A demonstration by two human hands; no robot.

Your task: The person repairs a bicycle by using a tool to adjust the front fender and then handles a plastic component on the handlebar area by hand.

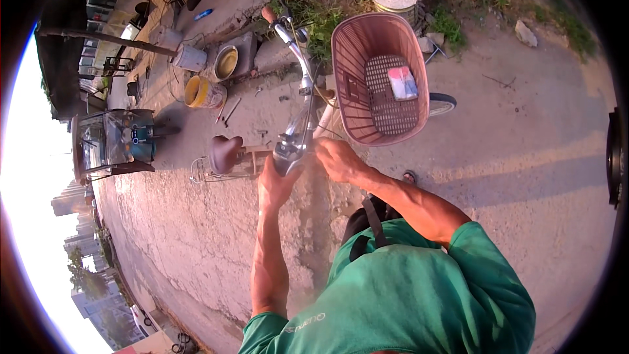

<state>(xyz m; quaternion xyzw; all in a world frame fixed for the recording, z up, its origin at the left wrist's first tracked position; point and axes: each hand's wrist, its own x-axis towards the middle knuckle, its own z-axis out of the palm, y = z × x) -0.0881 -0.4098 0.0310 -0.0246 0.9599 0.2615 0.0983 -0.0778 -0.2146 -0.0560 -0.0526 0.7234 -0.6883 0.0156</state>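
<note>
Head view, left hand gripping blocky part, right hand curled, hold unclear, slatted plastic basket

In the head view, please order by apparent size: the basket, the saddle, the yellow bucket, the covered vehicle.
1. Basket
2. Covered vehicle
3. Saddle and yellow bucket: too alike to rank

The grey part between the left hand and the right hand is too blurred to tell its kind. The basket hides most of the front wheel. On the right, the edge cuts off a black object.
</note>
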